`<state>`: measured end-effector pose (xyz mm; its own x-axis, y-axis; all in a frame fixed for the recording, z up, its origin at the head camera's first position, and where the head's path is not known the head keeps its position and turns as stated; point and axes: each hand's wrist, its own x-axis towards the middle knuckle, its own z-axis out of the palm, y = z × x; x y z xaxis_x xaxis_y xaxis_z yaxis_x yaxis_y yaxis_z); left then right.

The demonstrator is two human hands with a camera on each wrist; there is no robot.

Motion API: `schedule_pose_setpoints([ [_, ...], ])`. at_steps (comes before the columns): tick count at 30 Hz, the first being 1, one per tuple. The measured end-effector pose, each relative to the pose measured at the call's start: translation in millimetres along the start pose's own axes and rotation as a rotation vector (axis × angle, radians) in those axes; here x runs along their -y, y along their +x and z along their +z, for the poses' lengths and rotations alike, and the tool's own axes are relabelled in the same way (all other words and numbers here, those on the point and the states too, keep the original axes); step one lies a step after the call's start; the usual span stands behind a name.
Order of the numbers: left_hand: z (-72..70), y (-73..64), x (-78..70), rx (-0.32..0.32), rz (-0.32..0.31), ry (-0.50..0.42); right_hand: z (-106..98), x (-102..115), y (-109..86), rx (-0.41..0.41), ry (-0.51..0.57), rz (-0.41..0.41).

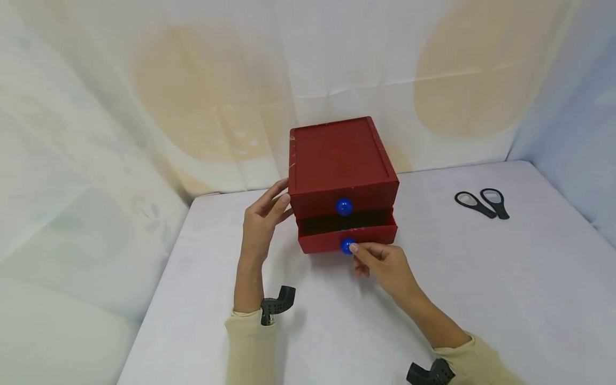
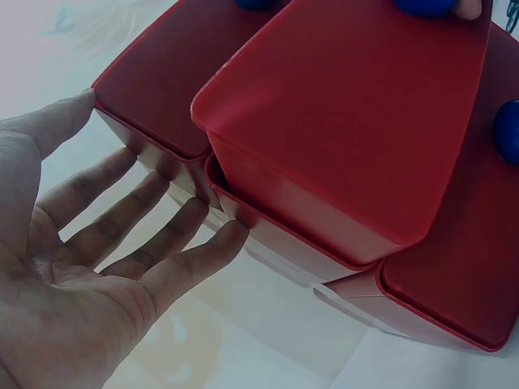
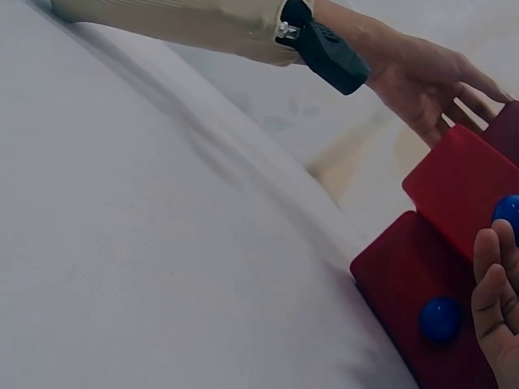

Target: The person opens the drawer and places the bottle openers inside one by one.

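Note:
A red drawer cabinet (image 1: 339, 155) with round blue knobs stands near the back of the table. Its middle drawer (image 1: 322, 243) is pulled partway out, and its dark inside shows in the head view. My right hand (image 1: 389, 267) pinches that drawer's blue knob (image 1: 346, 246) between thumb and fingers. Against the cabinet's left side rests my left hand (image 1: 258, 227), its fingers spread and fairly straight, with the thumb near the front corner. The bottom drawer (image 3: 397, 271) is closed and shows in the right wrist view; in the head view the middle drawer hides it.
Two black objects with oval rings and short handles (image 1: 498, 210) lie on the white-covered table (image 1: 481, 278), right of the cabinet. A pale curtain with tan patches (image 1: 327, 59) hangs close behind. Dark wrist mounts (image 1: 279, 305) sit at both sleeves.

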<state>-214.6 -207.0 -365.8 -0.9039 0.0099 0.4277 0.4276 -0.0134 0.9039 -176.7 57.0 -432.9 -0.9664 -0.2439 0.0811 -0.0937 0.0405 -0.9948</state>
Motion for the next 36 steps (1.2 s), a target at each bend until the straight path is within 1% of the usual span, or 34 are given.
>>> schedule_pose_setpoints([
  [13,1.3,0.0,-1.0,-0.006,-0.010,0.011,-1,-1,17.9,-0.010,-0.009,0.036],
  [21,0.9,0.4,0.8,-0.004,-0.008,-0.004,-1,-3,27.9,-0.005,0.024,-0.004],
  [29,1.6,0.7,0.7,-0.002,-0.008,-0.002,-2,-5,36.4,-0.006,0.045,-0.018],
  [36,2.0,-0.1,-1.3,-0.009,-0.009,0.022,-3,-6,38.4,0.003,0.018,-0.021],
])
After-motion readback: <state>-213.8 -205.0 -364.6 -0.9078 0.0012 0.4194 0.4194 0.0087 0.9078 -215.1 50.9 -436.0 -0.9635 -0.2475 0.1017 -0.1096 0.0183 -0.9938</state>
